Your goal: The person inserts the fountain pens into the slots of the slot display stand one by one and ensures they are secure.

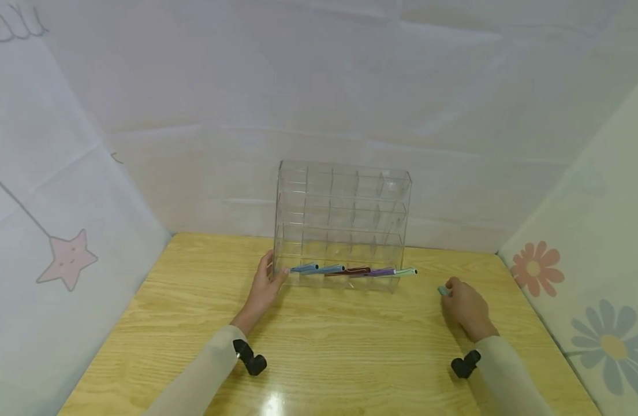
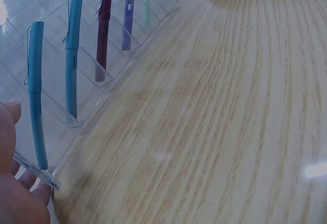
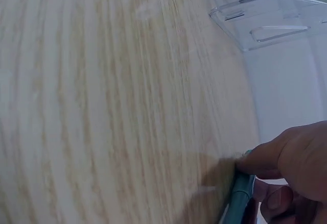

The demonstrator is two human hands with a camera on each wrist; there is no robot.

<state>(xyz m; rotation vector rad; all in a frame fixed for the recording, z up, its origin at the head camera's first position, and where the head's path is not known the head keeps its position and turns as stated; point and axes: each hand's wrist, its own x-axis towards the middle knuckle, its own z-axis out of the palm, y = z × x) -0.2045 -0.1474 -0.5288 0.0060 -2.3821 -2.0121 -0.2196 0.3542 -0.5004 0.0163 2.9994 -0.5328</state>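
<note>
A clear plastic rack (image 1: pixel 342 231) with several tiers of compartments stands at the back of the table. My left hand (image 1: pixel 264 286) grips its lower left side, the thumb at the front edge. Along its bottom tier lie two blue pens (image 2: pixel 36 96), a dark red pen (image 2: pixel 103 30), a purple pen (image 2: pixel 129 15) and a pale green pen (image 1: pixel 406 271). Right of the rack, low over the table, my right hand (image 1: pixel 465 306) pinches a teal pen (image 3: pixel 239 198). A dark reddish shape shows beside that pen, partly hidden by the fingers.
The wooden table (image 1: pixel 319 341) runs up to a pale cloth backdrop (image 1: pixel 319 86). Cloth walls with a star and flowers stand at both sides. A black wrist camera (image 1: pixel 251 359) sits on the left sleeve and another (image 1: pixel 465 365) on the right.
</note>
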